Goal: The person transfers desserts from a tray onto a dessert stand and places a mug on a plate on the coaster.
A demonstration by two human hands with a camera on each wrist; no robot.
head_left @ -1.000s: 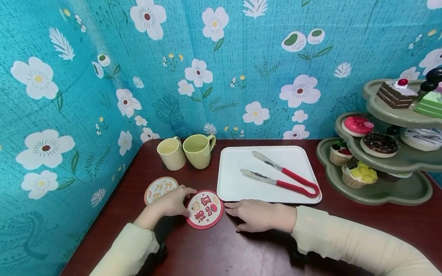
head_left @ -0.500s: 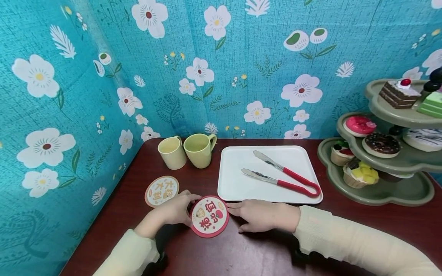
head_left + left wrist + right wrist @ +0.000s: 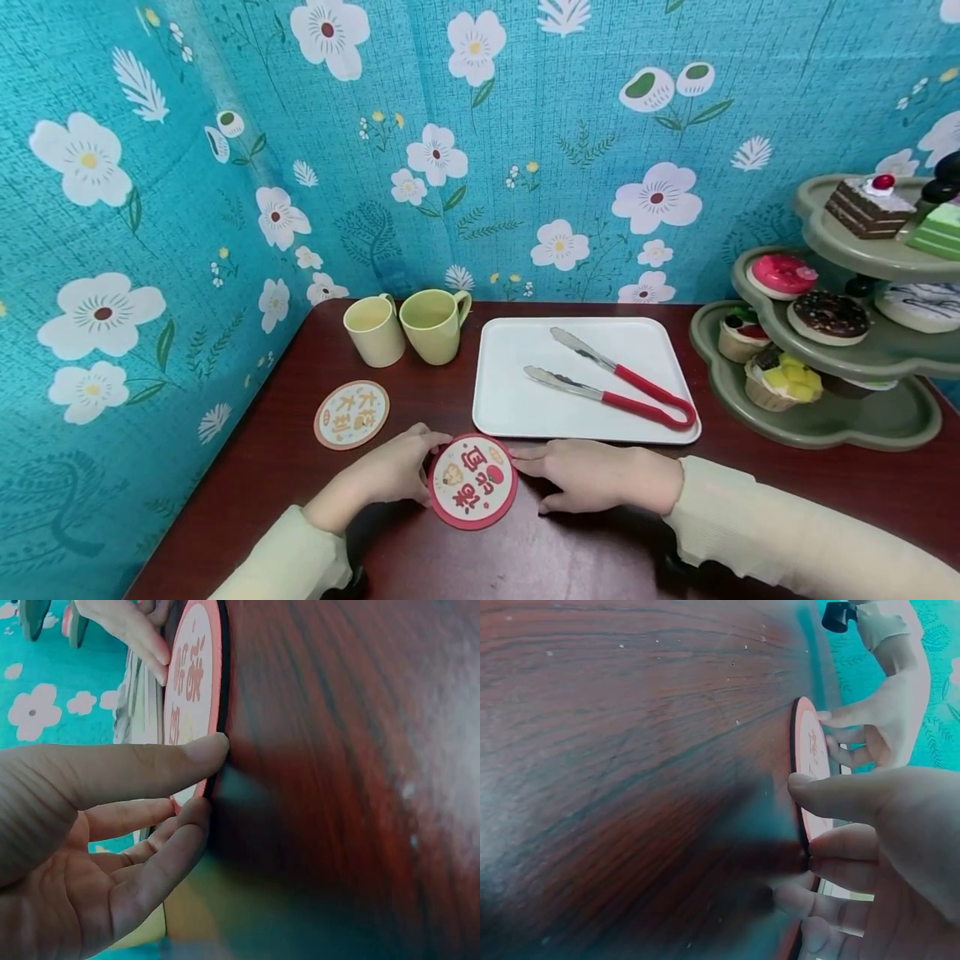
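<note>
A round red-rimmed coaster lies flat on the dark wooden tabletop, just in front of the white tray. Its cream face bears large red Chinese characters (they stand upside down to the head camera, and I cannot read them surely) along with small pictures of fruit. The left hand touches the coaster's left edge; in the left wrist view the thumb and fingertips rest against the rim with the fingers nearly straight, so the grip is loose and wide, not closed round it. The right hand lies on the tabletop at the coaster's right edge, fingers extended, its thumb tip meeting the rim in the right wrist view.

A second coaster, orange-rimmed with red Chinese characters, lies apart to the left. Behind it stand two pale green-yellow mugs, side by side. Red-handled metal tongs lie on the tray. At right, a tiered green stand carries doughnuts, cupcakes and cake slices.
</note>
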